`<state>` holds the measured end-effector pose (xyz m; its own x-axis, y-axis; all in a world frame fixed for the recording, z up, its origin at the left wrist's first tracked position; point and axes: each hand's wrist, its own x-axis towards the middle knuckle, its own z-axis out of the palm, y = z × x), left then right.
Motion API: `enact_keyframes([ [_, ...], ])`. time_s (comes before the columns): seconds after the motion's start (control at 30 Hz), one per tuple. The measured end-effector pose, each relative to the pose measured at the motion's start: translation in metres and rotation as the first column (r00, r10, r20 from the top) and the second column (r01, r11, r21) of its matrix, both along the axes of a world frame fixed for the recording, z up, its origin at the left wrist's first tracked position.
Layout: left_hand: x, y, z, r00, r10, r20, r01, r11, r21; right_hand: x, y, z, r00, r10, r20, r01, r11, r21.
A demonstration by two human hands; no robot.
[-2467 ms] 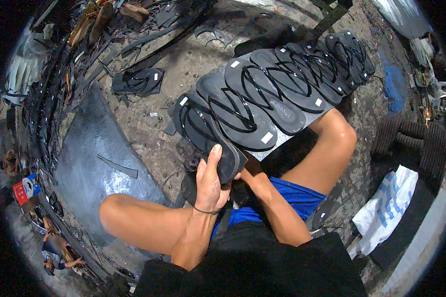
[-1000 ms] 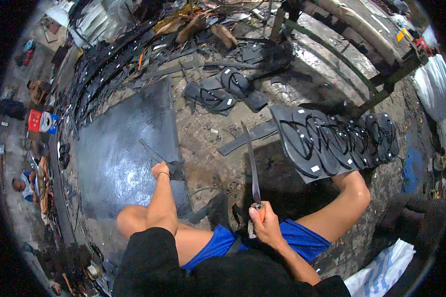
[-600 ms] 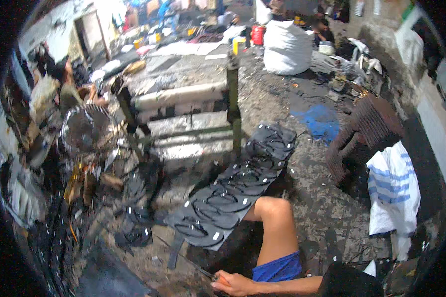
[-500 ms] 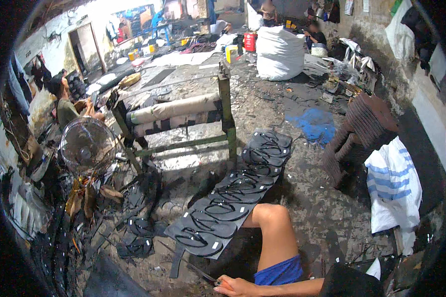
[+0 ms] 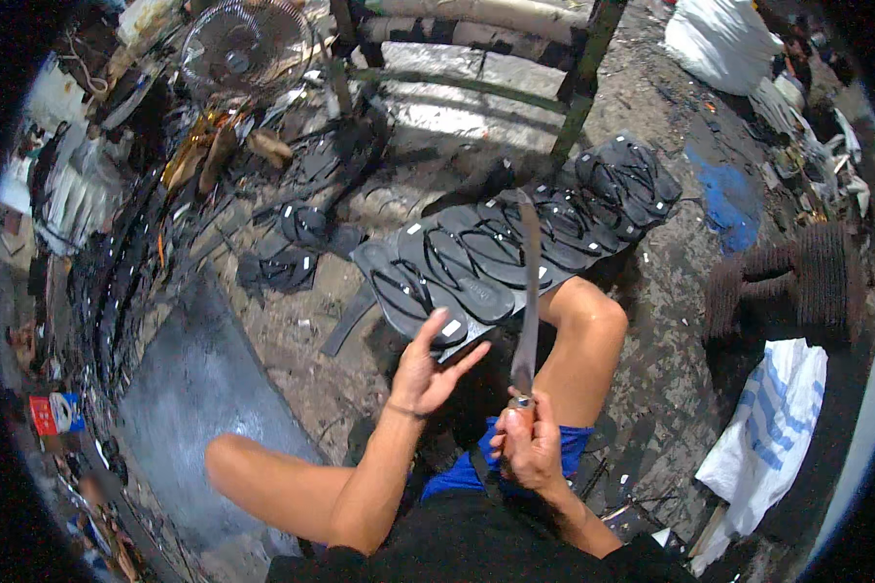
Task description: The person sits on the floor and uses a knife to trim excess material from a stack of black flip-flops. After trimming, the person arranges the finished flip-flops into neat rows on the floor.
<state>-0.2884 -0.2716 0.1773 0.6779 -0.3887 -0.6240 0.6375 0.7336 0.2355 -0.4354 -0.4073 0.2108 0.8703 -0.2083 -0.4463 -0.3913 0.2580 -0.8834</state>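
My right hand (image 5: 530, 444) is closed around the orange-brown handle of a long-bladed knife (image 5: 530, 282), which points up and away from me. The blade passes in front of a long grey rubber sheet (image 5: 457, 356) bearing a row of black flip-flops (image 5: 476, 296) with thin straps and small white tags. My left hand (image 5: 423, 374) is open, thumb and fingers apart, at the sheet's near left end. I cannot tell whether its fingertips touch the sheet. The sheet slants from between my knees toward the upper right.
Loose flip-flops (image 5: 280, 267) and a dark strip (image 5: 348, 319) lie left of the sheet. A flat black sheet (image 5: 199, 408) covers floor at left. Beyond stand a fan (image 5: 243, 49) and a metal frame with rollers (image 5: 476, 34). Stacked brown slabs (image 5: 787, 287) and a white-blue sack (image 5: 773, 428) are at right.
The view has tipped down toward my lap. My left hand has come into view, and my right hand has raised the knife from low beside the sheet to upright before it.
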Motion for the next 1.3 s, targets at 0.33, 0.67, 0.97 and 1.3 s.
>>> enact_keyframes([
  [0.33, 0.003, 0.06, 0.044, 0.996, 0.034, 0.086, -0.078, 0.806, 0.586, -0.015, -0.006, 0.006, 0.931, 0.359, -0.06, -0.352, 0.846, -0.4],
  [0.67, 0.0, 0.056, 0.029, 1.0, -0.012, 0.019, -0.006, 0.678, 0.735, 0.007, 0.028, -0.038, 0.893, 0.448, -0.029, -0.385, 0.732, -0.562],
  [0.97, -0.019, 0.046, 0.012, 0.994, 0.085, 0.074, -0.113, 0.779, 0.617, 0.041, 0.034, -0.049, 0.882, 0.462, -0.094, -0.42, 0.679, -0.602],
  [1.3, -0.029, 0.048, -0.006, 0.988, 0.143, 0.059, -0.153, 0.84, 0.52, 0.086, 0.025, -0.077, 0.75, 0.621, -0.228, -0.626, 0.554, -0.55],
])
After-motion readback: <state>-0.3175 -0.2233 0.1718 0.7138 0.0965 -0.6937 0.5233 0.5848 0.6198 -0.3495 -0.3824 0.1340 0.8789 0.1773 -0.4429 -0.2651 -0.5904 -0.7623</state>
